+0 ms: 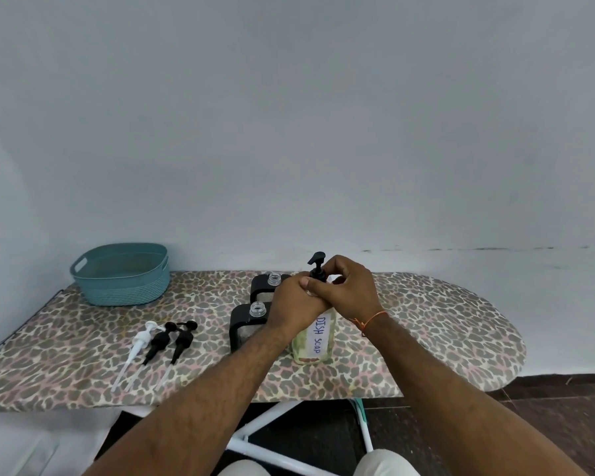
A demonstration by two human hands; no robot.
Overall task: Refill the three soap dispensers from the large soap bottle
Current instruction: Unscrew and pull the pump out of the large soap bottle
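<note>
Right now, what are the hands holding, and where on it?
Both hold the dish soap bottle: left hand grips its shoulder, right hand pinches the black pump collar at the neck.

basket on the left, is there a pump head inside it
No, the three loose pump heads lie on the board cover in front of the teal basket, whose visible inside holds nothing.

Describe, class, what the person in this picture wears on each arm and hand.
Both forearms are bare, with no sleeves in view. The right wrist carries a thin orange thread bracelet, knotted with short loose ends. The left hand and right hand show no gloves, rings or watch on the fingers or wrists.
</note>
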